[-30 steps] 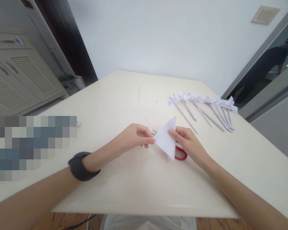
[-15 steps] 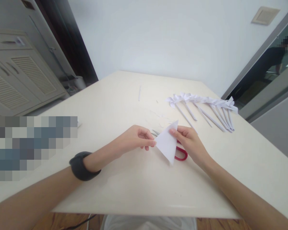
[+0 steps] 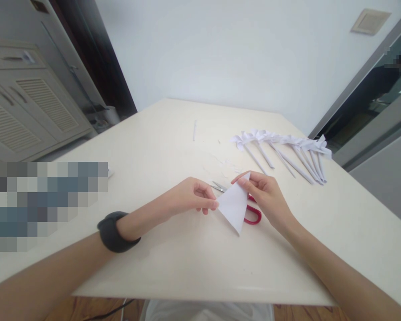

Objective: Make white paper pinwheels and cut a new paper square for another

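Note:
A triangular piece of white paper (image 3: 234, 206) is held up between both hands, just above the table. My left hand (image 3: 197, 195) pinches its left corner between thumb and fingers. At the upper right edge, my right hand (image 3: 263, 191) grips it with the thumb on top and fingers behind. Beneath the paper lies a pair of scissors with red handles (image 3: 254, 216); the blades point left and the paper covers their middle. Thin white paper scraps (image 3: 225, 165) are scattered just beyond the scissors.
Several rolled white paper sticks (image 3: 297, 167) lie at the right, topped by a row of folded white paper pieces (image 3: 280, 138). One thin paper stick (image 3: 194, 130) rests farther back on the white table (image 3: 147, 147). A wall (image 3: 207, 53) stands behind. A person (image 3: 370, 89) shows beyond the right opening.
The paper has tilted and shifted slightly, its lower tip now a little lower. My right fingers have slid along its upper edge towards the left. The scissors have not moved.

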Action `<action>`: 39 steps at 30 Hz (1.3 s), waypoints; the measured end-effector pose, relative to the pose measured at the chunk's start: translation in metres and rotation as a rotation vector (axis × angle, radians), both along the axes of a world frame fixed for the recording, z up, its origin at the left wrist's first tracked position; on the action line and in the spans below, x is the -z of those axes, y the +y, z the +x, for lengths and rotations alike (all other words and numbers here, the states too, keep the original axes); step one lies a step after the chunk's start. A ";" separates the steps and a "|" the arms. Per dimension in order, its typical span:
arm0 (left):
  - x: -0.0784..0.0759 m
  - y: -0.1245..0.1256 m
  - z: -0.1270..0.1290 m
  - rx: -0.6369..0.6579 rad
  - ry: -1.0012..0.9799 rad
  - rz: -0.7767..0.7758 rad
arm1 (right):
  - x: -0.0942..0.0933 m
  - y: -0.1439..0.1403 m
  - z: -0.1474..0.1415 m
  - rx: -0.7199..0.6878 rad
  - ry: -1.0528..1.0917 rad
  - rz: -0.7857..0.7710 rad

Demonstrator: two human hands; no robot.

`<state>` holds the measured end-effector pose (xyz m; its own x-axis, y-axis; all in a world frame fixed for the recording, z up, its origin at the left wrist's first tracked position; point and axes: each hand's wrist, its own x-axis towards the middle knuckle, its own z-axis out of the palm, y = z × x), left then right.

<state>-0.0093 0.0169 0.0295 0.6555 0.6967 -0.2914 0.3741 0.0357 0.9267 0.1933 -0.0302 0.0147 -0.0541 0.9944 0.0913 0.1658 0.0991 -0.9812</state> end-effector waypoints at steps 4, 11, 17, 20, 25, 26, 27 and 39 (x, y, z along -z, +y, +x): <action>0.000 0.000 0.000 0.005 0.003 0.012 | 0.000 0.000 0.000 0.011 -0.040 0.039; 0.000 0.000 0.001 0.003 0.000 0.014 | -0.001 -0.002 0.000 0.012 -0.073 0.096; 0.001 0.000 0.000 0.014 0.018 0.016 | -0.003 -0.001 0.000 0.030 -0.068 0.109; 0.002 0.001 -0.001 0.015 0.025 0.015 | -0.004 -0.001 0.000 0.050 -0.048 0.107; 0.001 0.000 -0.001 0.014 0.033 0.013 | -0.004 -0.001 0.001 0.044 -0.032 0.139; 0.001 0.000 0.000 0.015 0.029 0.013 | -0.004 -0.001 0.001 0.046 -0.031 0.143; 0.001 -0.001 0.000 0.015 0.024 0.014 | -0.004 -0.001 0.001 0.050 -0.033 0.147; 0.003 0.000 -0.001 -0.147 -0.057 0.065 | 0.000 0.002 -0.001 -0.111 0.004 -0.022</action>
<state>-0.0103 0.0172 0.0270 0.5591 0.8026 -0.2078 0.3156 0.0258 0.9485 0.1924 -0.0281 0.0147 -0.1640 0.9840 0.0703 0.1509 0.0954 -0.9839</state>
